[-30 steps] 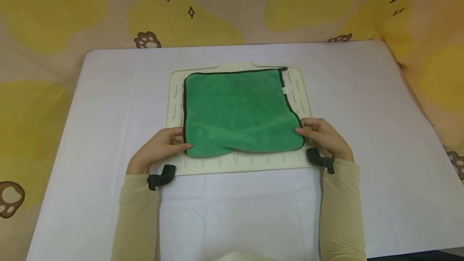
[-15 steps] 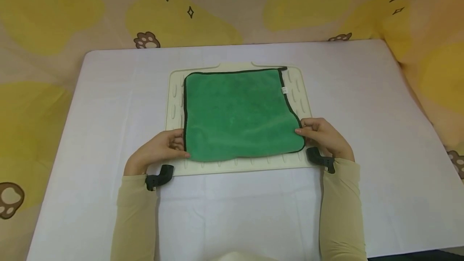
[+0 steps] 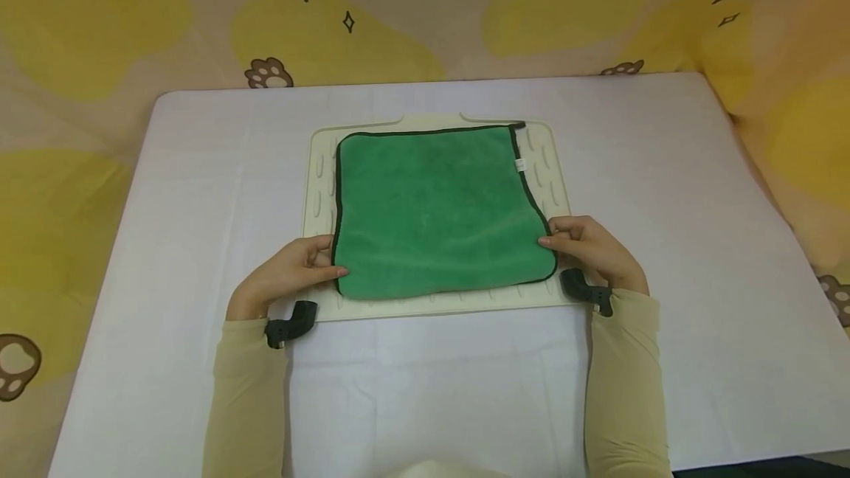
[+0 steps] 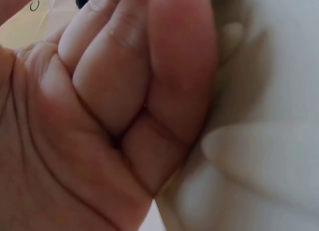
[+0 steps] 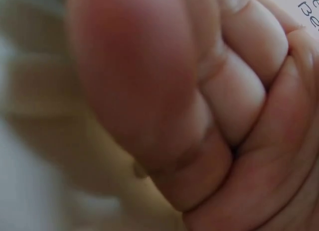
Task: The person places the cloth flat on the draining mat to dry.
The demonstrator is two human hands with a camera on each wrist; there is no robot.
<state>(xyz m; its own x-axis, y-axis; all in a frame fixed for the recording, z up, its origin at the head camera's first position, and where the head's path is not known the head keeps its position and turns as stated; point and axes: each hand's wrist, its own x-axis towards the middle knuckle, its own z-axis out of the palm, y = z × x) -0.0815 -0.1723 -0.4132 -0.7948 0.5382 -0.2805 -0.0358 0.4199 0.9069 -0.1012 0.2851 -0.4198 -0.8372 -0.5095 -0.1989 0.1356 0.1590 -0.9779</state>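
A green cloth with a dark edge binding lies spread over a cream ribbed board in the head view. Its far right corner is pulled out to a dark point, and a small white label sits on the right edge. My left hand pinches the near left edge, thumb on top and fingers beneath. At the near right edge my right hand pinches the cloth the same way. Both wrist views are filled by curled fingers close over the ribbed board; the cloth is hidden there.
The board rests on a white-covered table. A patterned yellow curtain hangs behind the table and at both sides. Black wrist mounts stick out inward from both sleeves, over the board's near corners.
The cloth's near edge has come nearer to me and straightened, its middle fold flattening out. My left hand shifted its pinch along the left edge; my right hand stayed nearly still.
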